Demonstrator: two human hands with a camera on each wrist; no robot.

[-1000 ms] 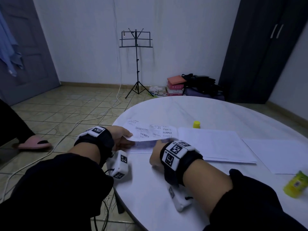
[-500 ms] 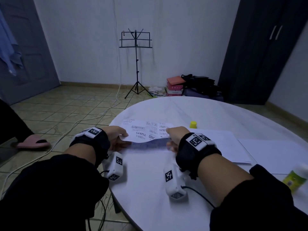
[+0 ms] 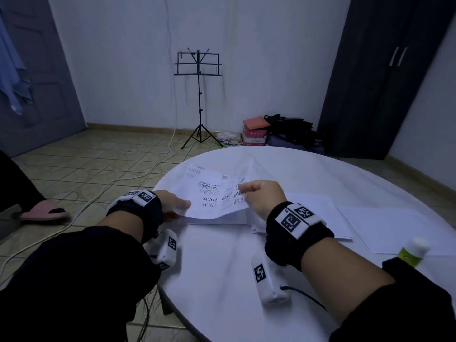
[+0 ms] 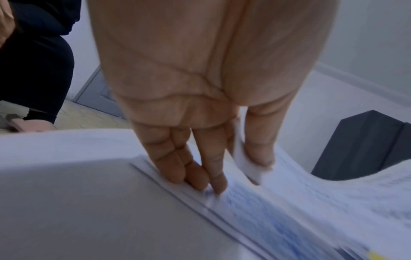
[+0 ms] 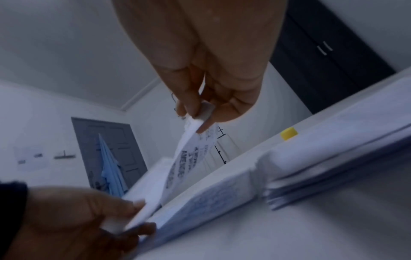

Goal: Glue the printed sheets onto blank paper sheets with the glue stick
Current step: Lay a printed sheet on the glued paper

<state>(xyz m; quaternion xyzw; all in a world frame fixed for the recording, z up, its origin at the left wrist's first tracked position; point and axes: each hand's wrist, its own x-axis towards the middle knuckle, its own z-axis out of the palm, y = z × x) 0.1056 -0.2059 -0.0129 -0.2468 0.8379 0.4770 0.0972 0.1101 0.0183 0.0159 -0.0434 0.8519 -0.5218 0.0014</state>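
A printed sheet [image 3: 209,195] with "SAMPLE" text hangs curved above the white round table [image 3: 222,262], held at both ends. My left hand [image 3: 183,206] pinches its left corner [image 4: 251,168] between thumb and forefinger, while the other fingers [image 4: 195,176] rest on the stack of printed sheets [image 3: 222,221] below. My right hand [image 3: 243,191] pinches the sheet's right edge [image 5: 200,121] and holds it up off the stack. A pile of blank sheets [image 3: 311,213] lies to the right. The glue stick [image 3: 412,253], green with a white end, lies at the table's right edge.
A small yellow cap [image 5: 288,133] sits on the table behind the papers. One more blank sheet [image 3: 385,225] lies far right. A music stand [image 3: 198,95], boxes and bags stand on the floor beyond; a dark wardrobe [image 3: 382,70] is at the right.
My right hand has moved from the table up and forward, taken the sheet's right edge and lifted it. The sheet now arches off the stack. My left hand kept its pinch.
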